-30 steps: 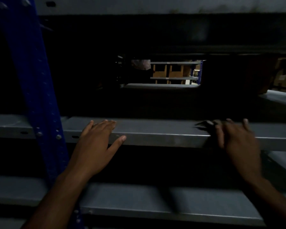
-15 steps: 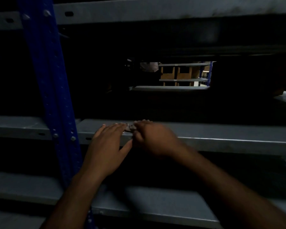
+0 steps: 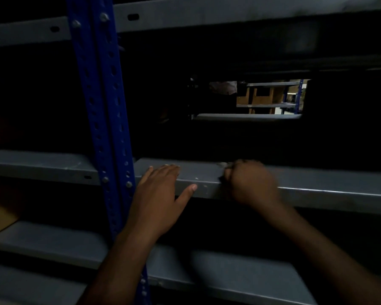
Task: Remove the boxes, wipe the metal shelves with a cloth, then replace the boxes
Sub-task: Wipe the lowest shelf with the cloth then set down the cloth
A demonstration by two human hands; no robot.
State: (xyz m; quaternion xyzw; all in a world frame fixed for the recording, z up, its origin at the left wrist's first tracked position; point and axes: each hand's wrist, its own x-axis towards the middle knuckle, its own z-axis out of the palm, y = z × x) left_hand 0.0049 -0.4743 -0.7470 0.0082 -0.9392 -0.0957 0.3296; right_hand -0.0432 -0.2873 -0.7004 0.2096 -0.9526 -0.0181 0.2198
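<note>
On the grey metal shelf (image 3: 317,183), flat left hand (image 3: 161,194) braces; right hand (image 3: 251,183) clutches small pale cloth (image 3: 223,165); press firmly, overlapping strokes

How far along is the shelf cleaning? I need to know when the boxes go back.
Done: the middle shelf shows no boxes where the hands work. In hand: the right hand rubs a cloth along its front edge, while the left hand rests flat on it. Left: the lower shelf, untouched, and replacing boxes; none stands on the visible shelves.
</note>
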